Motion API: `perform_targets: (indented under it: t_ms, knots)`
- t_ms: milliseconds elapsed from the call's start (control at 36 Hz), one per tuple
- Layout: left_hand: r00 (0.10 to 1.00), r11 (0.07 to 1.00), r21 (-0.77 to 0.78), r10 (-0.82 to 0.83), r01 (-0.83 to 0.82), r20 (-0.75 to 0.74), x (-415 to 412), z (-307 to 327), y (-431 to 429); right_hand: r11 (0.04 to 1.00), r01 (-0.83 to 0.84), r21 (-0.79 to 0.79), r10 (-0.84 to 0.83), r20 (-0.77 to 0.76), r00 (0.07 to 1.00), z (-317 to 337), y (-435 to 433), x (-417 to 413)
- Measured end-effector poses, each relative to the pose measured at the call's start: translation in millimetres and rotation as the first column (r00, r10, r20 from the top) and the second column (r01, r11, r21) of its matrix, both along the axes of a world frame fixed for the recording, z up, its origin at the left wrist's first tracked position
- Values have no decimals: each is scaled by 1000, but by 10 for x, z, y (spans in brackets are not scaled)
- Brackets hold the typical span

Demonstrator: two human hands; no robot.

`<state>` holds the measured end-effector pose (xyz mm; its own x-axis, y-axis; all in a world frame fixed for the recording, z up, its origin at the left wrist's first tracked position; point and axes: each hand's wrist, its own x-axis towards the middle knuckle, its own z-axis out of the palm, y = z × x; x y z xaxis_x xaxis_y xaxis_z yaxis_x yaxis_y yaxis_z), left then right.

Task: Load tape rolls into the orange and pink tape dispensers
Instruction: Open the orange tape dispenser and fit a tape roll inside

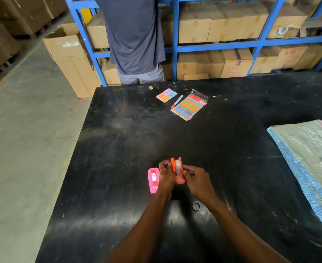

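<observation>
Now both your hands meet at the small orange plastic tape dispenser (177, 172), which stands on the scuffed black tabletop (232, 149) close in front of you. A pale, translucent tape roll (178, 165) already sits in its cradle, with a strip running down toward the cutter end. Your left hand (166, 176) cups the dispenser's left wall, fingers (164, 165) curled over the top edge. Your right hand (196, 177) pinches in from the right side; whether those fingers grip the body or the tape itself, you cannot tell from here.

Just left of your left hand lies the small pink plastic tape dispenser (153, 180), flat on the tabletop, something white showing in its well; likely a roll, not certain.

Handling notes: both dispensers look light and rigid, easily tipped or skidded on this smooth surface. Hold the side walls, not the cutter end. The tape film is thin, sticky, prone to folding onto itself; take the free end by its edges.

A small dark ring (196, 205) lies nearer you, to the right.
</observation>
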<state>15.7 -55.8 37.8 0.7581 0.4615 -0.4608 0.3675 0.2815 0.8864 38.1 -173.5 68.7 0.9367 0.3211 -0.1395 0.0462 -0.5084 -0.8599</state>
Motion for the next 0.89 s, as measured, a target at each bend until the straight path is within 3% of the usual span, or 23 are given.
perform_targets:
  t_ms: [83,222,306,472,583,694,889]
  knots:
    - [997,999,-4,45,-46,-68,21,2,-61,1000,15,-10,-15,-39,999,-99,-7,20]
    - [971,965,247,137,-87,-195,137,-94,-155,999,36,-27,-37,-70,997,-228,-10,77]
    - [956,949,305,161,-81,-247,207,-306,-165,999,38,-37,-40,-73,997,-333,-18,125]
    - [952,904,416,33,101,-304,242,-559,-143,995,-10,-99,-4,-139,990,-629,2,217]
    - [937,915,340,-97,217,-336,207,-628,-111,994,-15,-109,-6,-195,981,-831,27,247]
    - [962,920,361,-58,155,-265,200,-730,-130,994,9,-112,-31,-195,980,-905,39,271]
    - [962,933,291,-144,211,-234,122,-912,-117,987,52,-155,-80,-185,979,-1029,46,273]
